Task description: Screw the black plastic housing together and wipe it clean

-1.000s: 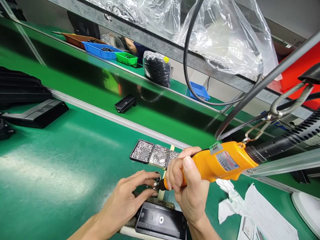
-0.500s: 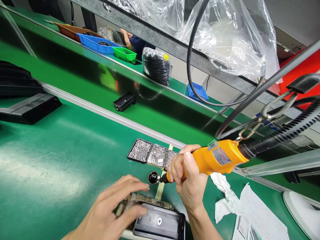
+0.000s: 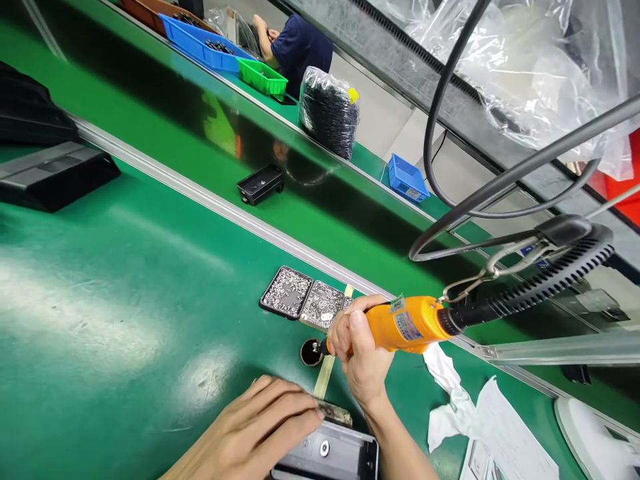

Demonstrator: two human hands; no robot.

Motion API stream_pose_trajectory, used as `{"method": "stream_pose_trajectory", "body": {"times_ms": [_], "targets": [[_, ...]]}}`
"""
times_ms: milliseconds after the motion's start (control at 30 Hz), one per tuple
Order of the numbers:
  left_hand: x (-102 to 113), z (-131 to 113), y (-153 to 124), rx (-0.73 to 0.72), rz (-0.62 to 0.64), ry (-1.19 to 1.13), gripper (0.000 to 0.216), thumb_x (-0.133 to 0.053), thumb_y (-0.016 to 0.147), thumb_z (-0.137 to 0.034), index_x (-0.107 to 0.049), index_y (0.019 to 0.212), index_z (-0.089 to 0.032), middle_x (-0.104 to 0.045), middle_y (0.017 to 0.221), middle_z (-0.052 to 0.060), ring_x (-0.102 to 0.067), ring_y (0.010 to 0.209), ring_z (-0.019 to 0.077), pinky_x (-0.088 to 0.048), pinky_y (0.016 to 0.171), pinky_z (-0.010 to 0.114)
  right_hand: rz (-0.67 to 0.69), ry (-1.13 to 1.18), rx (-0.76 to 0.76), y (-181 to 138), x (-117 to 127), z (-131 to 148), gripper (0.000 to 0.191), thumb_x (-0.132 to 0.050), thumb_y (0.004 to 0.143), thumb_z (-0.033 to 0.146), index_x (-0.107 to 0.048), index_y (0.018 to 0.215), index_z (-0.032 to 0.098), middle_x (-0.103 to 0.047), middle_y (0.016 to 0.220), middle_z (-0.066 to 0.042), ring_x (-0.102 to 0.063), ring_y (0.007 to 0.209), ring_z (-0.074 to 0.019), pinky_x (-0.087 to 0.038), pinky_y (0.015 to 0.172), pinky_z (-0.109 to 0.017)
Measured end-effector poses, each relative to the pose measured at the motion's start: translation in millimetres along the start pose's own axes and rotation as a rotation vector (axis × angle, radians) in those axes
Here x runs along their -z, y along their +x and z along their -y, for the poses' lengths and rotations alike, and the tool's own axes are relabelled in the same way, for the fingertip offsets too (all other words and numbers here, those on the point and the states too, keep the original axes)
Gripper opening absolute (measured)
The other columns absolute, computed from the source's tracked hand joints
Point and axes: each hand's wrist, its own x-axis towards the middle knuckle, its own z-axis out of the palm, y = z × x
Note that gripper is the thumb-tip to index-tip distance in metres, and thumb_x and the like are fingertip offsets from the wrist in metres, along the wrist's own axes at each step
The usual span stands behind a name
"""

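Observation:
My right hand point(image 3: 357, 350) grips an orange electric screwdriver point(image 3: 407, 325), held nearly level with its tip over a small round black cup point(image 3: 311, 353) on the green mat. My left hand point(image 3: 263, 430) lies flat, fingers together, on a camouflage-patterned piece point(image 3: 335, 413) at the top edge of a black plastic part point(image 3: 335, 457) with a metal washer in its middle. Just beyond the cup lie black trays of small silver screws point(image 3: 287, 300) and washers point(image 3: 325, 305). The screwdriver's black ribbed cable point(image 3: 545, 283) runs up to the right.
A black part point(image 3: 261, 184) rides on the conveyor belt behind the metal rail point(image 3: 200, 193). Black housings point(image 3: 50, 175) lie at left. White rag and papers point(image 3: 480, 427) sit at right. A bag of black parts point(image 3: 327, 120), blue and green bins point(image 3: 235, 59) and a seated person point(image 3: 295, 43) are beyond.
My left hand left the screwdriver tip and came down flat onto the camouflage piece and black part. The right hand stayed at the cup with the screwdriver. The view shifted.

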Motion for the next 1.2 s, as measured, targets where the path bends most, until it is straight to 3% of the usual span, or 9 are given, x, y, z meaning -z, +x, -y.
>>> {"method": "stream_pose_trajectory", "body": {"times_ms": [200, 533, 700, 800, 967, 1200], "targets": [[1, -2, 3, 0.0, -0.027, -0.003, 0.036, -0.057, 0.107, -0.034, -0.05, 0.14, -0.022, -0.067, 0.131, 0.006, -0.06, 0.121, 0.0267, -0.043, 0.107, 0.041, -0.003, -0.029, -0.085, -3, 1, -2, 0.027, -0.064, 0.105, 0.037, -0.045, 0.094, 0.022, -0.035, 0.056, 0.01, -0.033, 0.045, -0.008, -0.035, 0.043, -0.017], [4, -5, 6, -0.004, -0.029, 0.025, 0.036, -0.044, 0.112, -0.046, -0.048, 0.139, -0.022, -0.069, 0.129, 0.006, -0.06, 0.122, 0.0258, -0.044, 0.103, 0.041, 0.055, -0.063, -0.107, -7, 9, -9, 0.022, -0.06, 0.108, 0.034, -0.045, 0.097, 0.022, -0.035, 0.06, 0.009, -0.035, 0.048, -0.0073, -0.039, 0.048, -0.017], [4, -3, 2, -0.002, -0.002, -0.021, 0.041, -0.055, 0.108, -0.045, -0.048, 0.142, -0.022, -0.067, 0.131, 0.007, -0.059, 0.123, 0.0266, -0.042, 0.107, 0.041, 0.011, -0.04, -0.089, -3, 5, -3, 0.024, -0.062, 0.106, 0.035, -0.047, 0.095, 0.021, -0.036, 0.057, 0.009, -0.035, 0.046, -0.0076, -0.037, 0.044, -0.017], [3, -2, 1, 0.015, 0.013, -0.042, 0.052, -0.073, 0.099, -0.037, -0.049, 0.142, -0.022, -0.065, 0.133, 0.006, -0.058, 0.122, 0.0268, -0.041, 0.111, 0.041, -0.026, -0.023, -0.019, 2, 0, 8, 0.02, -0.061, 0.107, 0.033, -0.05, 0.096, 0.021, -0.037, 0.055, 0.01, -0.032, 0.043, -0.0068, -0.039, 0.043, -0.016], [1, -2, 3, -0.024, -0.027, -0.029, 0.068, -0.091, 0.082, -0.028, -0.051, 0.135, -0.02, -0.068, 0.124, 0.003, -0.06, 0.112, 0.0251, -0.046, 0.105, 0.039, -0.052, 0.016, 0.058, 8, -9, 44, 0.018, -0.057, 0.106, 0.031, -0.054, 0.092, 0.021, -0.035, 0.053, 0.009, -0.028, 0.04, -0.0063, -0.039, 0.042, -0.015], [-3, 0, -3, -0.002, -0.005, -0.062, 0.044, -0.067, 0.104, -0.037, -0.049, 0.141, -0.022, -0.064, 0.129, 0.005, -0.058, 0.119, 0.024, -0.036, 0.111, 0.044, -0.106, 0.018, 0.057, -19, -12, 106, 0.017, -0.053, 0.107, 0.034, -0.058, 0.095, 0.023, -0.032, 0.053, 0.01, -0.023, 0.038, -0.005, -0.04, 0.043, -0.015]]}}
